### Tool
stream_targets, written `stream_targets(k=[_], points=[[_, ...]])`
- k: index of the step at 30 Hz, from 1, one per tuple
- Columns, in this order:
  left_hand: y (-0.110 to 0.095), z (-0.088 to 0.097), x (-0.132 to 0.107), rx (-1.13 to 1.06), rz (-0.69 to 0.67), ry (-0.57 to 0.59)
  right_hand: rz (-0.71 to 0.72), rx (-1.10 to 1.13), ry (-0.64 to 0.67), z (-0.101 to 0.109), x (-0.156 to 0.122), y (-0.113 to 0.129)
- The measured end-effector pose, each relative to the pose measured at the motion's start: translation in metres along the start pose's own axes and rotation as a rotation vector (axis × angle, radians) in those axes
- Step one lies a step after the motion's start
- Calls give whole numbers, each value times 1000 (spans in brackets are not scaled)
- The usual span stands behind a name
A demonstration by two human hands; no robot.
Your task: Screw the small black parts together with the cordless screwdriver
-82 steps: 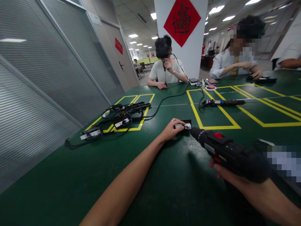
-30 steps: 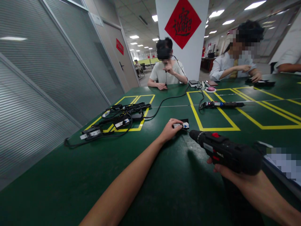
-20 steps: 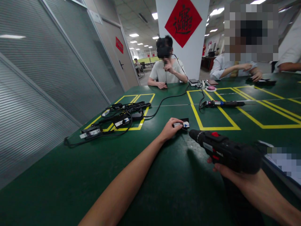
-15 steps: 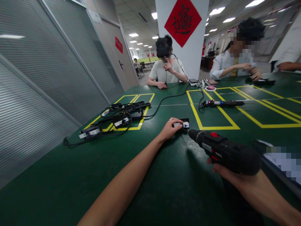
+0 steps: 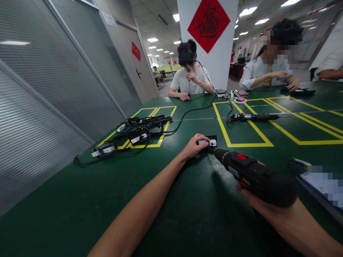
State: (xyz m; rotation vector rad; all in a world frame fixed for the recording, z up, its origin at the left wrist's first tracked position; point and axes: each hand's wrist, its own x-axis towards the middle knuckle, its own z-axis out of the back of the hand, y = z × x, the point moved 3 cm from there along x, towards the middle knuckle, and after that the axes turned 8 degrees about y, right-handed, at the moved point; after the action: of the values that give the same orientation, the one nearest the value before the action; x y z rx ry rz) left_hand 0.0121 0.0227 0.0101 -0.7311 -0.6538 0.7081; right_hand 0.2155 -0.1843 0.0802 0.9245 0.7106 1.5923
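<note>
My left hand (image 5: 193, 146) reaches out over the green table (image 5: 171, 200) and pinches a small black and white part with a blue tip (image 5: 209, 142), holding it down on the tabletop. My right hand (image 5: 257, 200) grips a black cordless drill with a red switch (image 5: 254, 175). The drill's nose points at the small part, almost touching its near side. Most of my right fingers are hidden under the drill body.
A tangle of black cables and small devices (image 5: 131, 134) lies at the left on yellow floor-style markings. A long screwdriver-like tool (image 5: 254, 116) lies farther back. Two people (image 5: 190, 80) (image 5: 270, 71) sit at the far edge. A flat object (image 5: 318, 178) lies at the right.
The drill has shifted slightly down and left, its nose staying at the small part. My left hand has kept its hold on the part.
</note>
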Motion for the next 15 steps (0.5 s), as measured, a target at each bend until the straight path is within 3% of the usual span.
stream_targets(k=[6, 15], points=[[-1, -1, 0, 5, 11, -7, -26, 39, 81, -2, -2, -5], [-1, -1, 1, 10, 17, -30, 32, -3, 37, -1, 0, -1]])
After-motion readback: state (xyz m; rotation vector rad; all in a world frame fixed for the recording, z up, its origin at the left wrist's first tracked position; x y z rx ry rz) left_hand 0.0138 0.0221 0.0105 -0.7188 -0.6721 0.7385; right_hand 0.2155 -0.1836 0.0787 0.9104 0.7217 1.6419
